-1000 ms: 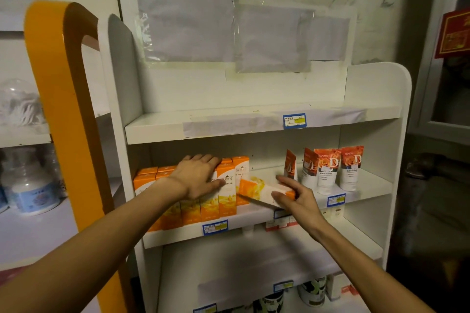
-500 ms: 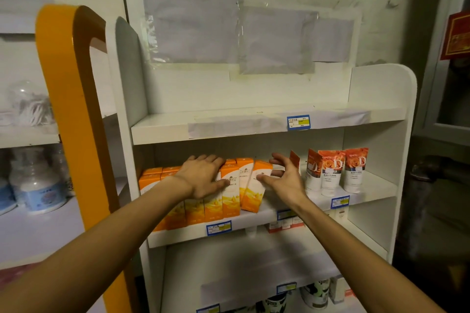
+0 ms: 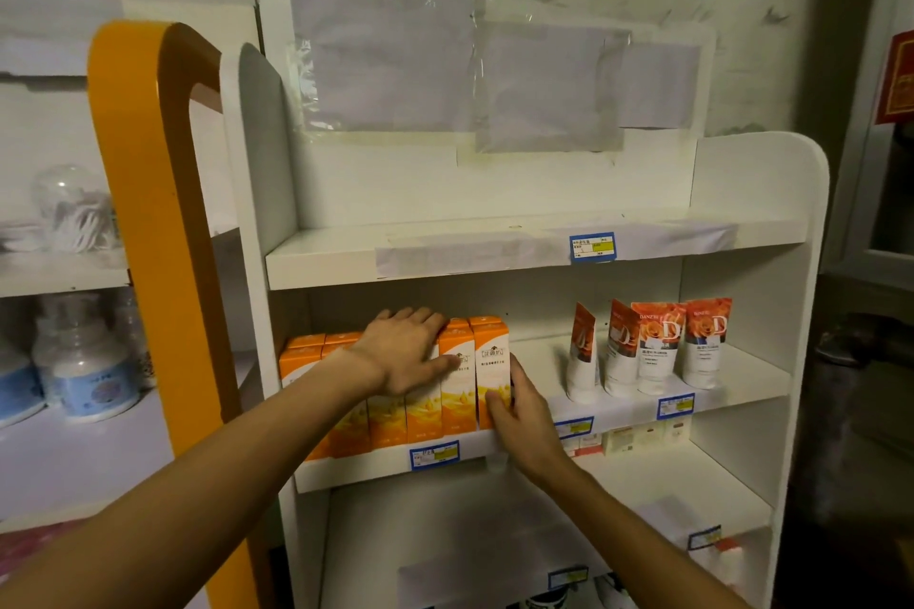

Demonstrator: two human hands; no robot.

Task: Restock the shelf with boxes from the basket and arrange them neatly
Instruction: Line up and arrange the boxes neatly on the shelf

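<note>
A row of tall orange-and-white boxes [image 3: 457,381] stands upright on the middle shelf [image 3: 618,410] of a white rack. My left hand [image 3: 405,351] lies flat across the fronts and tops of the boxes, fingers spread. My right hand [image 3: 519,415] holds the rightmost box [image 3: 492,361] by its right side and lower front, pressing it against the row. The basket is out of view.
Several white tubes with orange rose caps [image 3: 658,346] stand at the right of the same shelf. The top shelf [image 3: 494,252] carries only a price tag. An orange-edged rack [image 3: 148,213] with jars [image 3: 94,371] stands to the left. Small items sit on the lower shelves.
My right hand brought a box in lying flat, tilted it upright and pushed it against the right end of the row. My left hand stayed on the boxes.
</note>
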